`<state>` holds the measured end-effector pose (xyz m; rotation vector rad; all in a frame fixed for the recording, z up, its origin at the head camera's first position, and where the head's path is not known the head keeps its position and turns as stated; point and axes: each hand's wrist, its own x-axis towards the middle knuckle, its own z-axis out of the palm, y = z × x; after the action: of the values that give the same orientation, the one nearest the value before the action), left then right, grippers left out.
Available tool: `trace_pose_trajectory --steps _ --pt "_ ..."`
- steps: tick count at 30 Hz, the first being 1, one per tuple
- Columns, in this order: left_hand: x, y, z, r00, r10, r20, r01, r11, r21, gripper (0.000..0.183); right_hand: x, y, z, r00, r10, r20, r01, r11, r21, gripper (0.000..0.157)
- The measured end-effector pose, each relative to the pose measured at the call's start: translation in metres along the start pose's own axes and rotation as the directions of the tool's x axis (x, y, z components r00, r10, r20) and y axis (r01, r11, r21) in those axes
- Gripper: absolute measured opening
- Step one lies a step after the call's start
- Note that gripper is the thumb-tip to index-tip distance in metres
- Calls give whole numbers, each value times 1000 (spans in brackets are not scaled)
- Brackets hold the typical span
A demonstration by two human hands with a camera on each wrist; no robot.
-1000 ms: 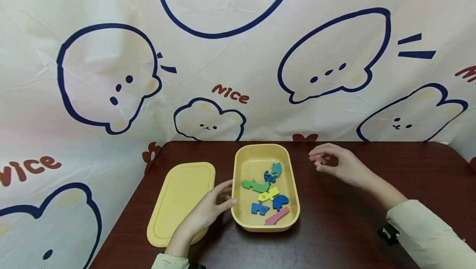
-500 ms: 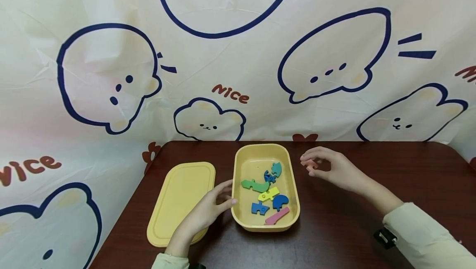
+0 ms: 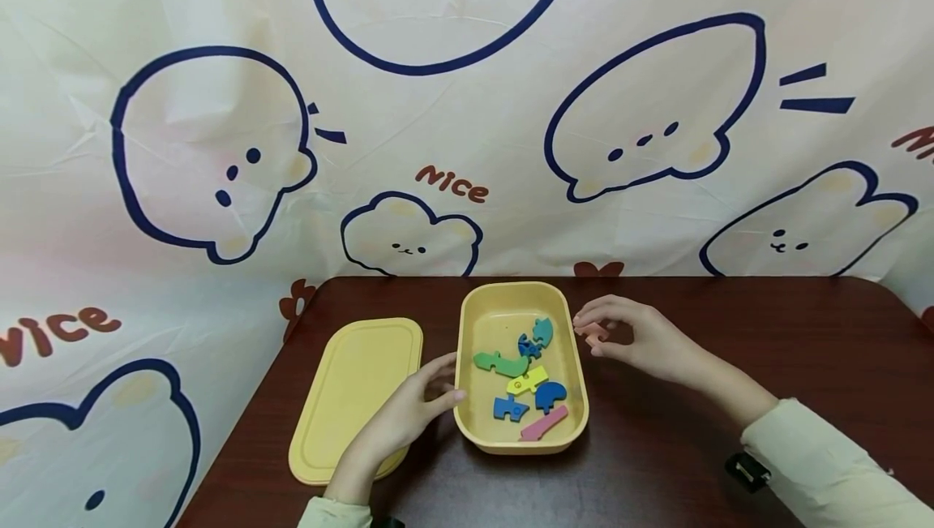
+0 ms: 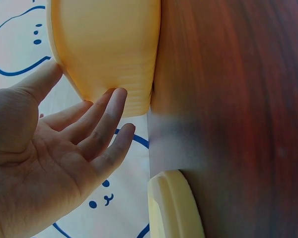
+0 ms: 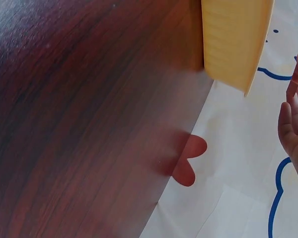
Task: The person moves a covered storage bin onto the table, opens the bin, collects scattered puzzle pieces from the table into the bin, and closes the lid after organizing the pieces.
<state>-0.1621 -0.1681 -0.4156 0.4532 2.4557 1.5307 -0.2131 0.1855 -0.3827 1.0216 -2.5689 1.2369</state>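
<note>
My right hand (image 3: 649, 339) pinches a small salmon-pink puzzle piece (image 3: 593, 332) between thumb and fingers, just beside the right rim of a yellow box (image 3: 576, 398). In the right wrist view only part of that hand (image 5: 297, 114) shows at the edge. My left hand (image 3: 409, 408) touches the box's left side, its fingers loosely extended; in the left wrist view the thumb meets the rim and fingertips rest at the outer wall (image 4: 107, 54). Inside lie a green piece (image 3: 502, 364), a yellow piece (image 3: 527, 381), a pink piece (image 3: 543, 424) and several blue and teal pieces (image 3: 542, 332).
A flat yellow lid (image 3: 357, 390) lies left of the box, partly behind my left forearm. Both stand on a dark reddish-brown table (image 3: 657, 463). Behind the table hangs a pale cloth (image 3: 511, 147) printed with blue outlines. A small black device (image 3: 747, 471) sits at my right sleeve.
My right hand has moved left and slightly down, bringing the salmon-pink puzzle piece up to the box's right rim. The left hand, box and lid have stayed in place.
</note>
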Motion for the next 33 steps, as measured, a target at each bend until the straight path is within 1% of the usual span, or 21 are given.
trace_pose_trajectory --steps 6,14,18,24,28,33 --pt "0 0 0 1000 -3 6 3 1000 -14 56 1 -7 7 1000 -12 19 13 1000 -19 37" --pt "-1 1 0 1000 1 6 -1 1000 -15 56 1 -18 15 998 -10 66 9 1000 13 40" --pt "0 1 0 1000 2 1 -2 1000 -5 56 0 -20 18 995 -40 96 38 999 23 40" --pt "0 1 0 1000 2 1 -2 1000 -3 56 0 -23 26 991 -73 113 69 997 41 36" --pt "0 1 0 1000 8 2 -8 1000 -5 56 -1 -27 31 991 -59 121 56 998 30 33" --pt "0 1 0 1000 4 -5 -4 1000 4 56 -2 -32 35 989 -58 139 53 998 39 33"
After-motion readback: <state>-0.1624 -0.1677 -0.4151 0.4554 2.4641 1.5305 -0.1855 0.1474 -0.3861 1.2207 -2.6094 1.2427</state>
